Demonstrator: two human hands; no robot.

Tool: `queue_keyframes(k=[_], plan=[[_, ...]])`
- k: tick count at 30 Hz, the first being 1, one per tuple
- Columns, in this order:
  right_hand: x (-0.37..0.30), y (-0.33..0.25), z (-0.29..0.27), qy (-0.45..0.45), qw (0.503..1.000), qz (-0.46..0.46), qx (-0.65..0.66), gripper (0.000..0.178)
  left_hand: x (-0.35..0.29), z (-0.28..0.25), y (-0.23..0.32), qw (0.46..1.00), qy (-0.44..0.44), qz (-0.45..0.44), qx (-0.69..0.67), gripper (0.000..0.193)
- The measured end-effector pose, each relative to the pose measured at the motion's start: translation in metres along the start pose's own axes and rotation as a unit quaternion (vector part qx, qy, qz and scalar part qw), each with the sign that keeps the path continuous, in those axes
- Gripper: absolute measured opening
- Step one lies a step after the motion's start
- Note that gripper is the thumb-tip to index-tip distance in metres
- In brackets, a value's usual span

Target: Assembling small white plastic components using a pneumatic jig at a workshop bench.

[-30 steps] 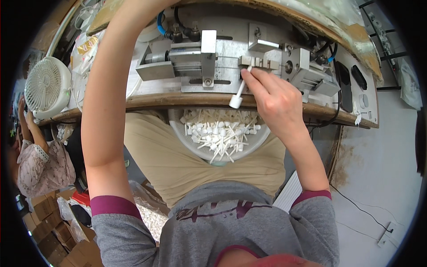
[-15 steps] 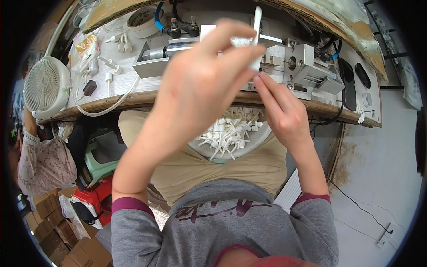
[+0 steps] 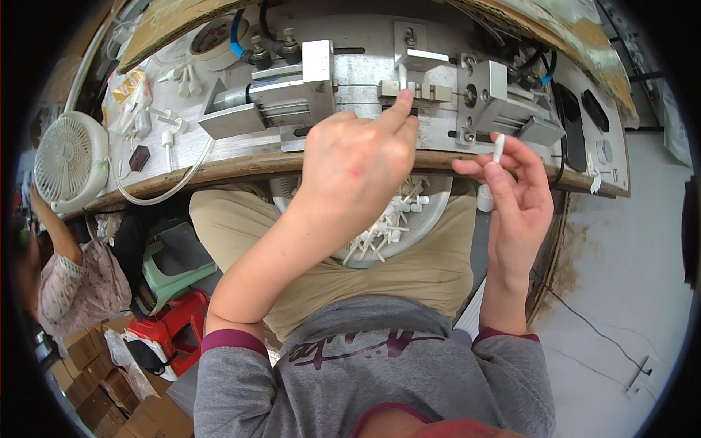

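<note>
A small metal holding block (image 3: 431, 91) sits in the middle of the bench fixture, with a white plastic stick (image 3: 402, 75) standing at its left part. My left hand (image 3: 361, 155) reaches over to it, index fingertip against the stick's near end and the other fingers bent; its thumb is hidden. Off the bench's front edge, my right hand (image 3: 522, 186) pinches a white capped stick (image 3: 499, 148) between thumb and fingers, its round cap showing below. Under my left wrist, on my lap, rests a pale basket (image 3: 436, 219) of several similar white capped sticks (image 3: 380, 233).
Metal clamp units flank the block, one left (image 3: 292, 91) and one right (image 3: 496, 102). A white fan (image 3: 71, 157), tape roll (image 3: 215, 45), clear hose (image 3: 171, 193) and loose white sticks lie left. Dark phone (image 3: 572, 131) lies right. Another person's arm (image 3: 58, 230) shows far left.
My left hand has drawn back and lowered, and the white stick it held upright is now at the block. My right hand has moved right, away from the fixture, and turned palm up with a capped stick.
</note>
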State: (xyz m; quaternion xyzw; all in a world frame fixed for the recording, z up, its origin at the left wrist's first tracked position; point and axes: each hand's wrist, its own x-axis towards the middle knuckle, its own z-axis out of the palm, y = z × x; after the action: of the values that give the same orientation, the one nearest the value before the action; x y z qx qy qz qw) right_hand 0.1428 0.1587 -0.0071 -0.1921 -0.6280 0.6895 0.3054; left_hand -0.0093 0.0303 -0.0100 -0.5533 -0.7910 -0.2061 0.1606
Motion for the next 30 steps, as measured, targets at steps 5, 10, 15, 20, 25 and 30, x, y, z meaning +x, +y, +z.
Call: queue_keyframes(k=[5, 10, 15, 20, 25, 30], plan=[[-0.002, 0.005, 0.004, -0.007, 0.989, 0.038, 0.142, 0.054, -0.006, -0.004, 0.0, 0.994, 0.022, -0.036, -0.099, 0.025], [-0.009, 0.004, 0.019, 0.035, 0.976, 0.071, 0.203, 0.059, -0.023, -0.009, 0.034, 0.894, 0.008, -0.154, -0.42, 0.036], [-0.012, 0.008, 0.028, 0.058, 0.978, 0.078, 0.184, 0.049, -0.031, -0.004, 0.052, 0.738, -0.021, -0.277, -0.615, 0.036], [-0.01, 0.011, 0.021, 0.034, 0.983, 0.063, 0.169, 0.028, -0.038, -0.018, 0.032, 0.774, -0.086, -0.262, -0.569, 0.027], [-0.014, 0.013, 0.007, -0.077, 0.995, -0.007, 0.065, 0.02, -0.038, -0.022, 0.021, 0.889, -0.034, -0.147, -0.432, 0.008], [-0.01, 0.0, 0.008, -0.104, 0.916, -0.272, -0.277, 0.019, -0.025, -0.022, 0.026, 0.94, 0.032, -0.127, -0.315, 0.027]])
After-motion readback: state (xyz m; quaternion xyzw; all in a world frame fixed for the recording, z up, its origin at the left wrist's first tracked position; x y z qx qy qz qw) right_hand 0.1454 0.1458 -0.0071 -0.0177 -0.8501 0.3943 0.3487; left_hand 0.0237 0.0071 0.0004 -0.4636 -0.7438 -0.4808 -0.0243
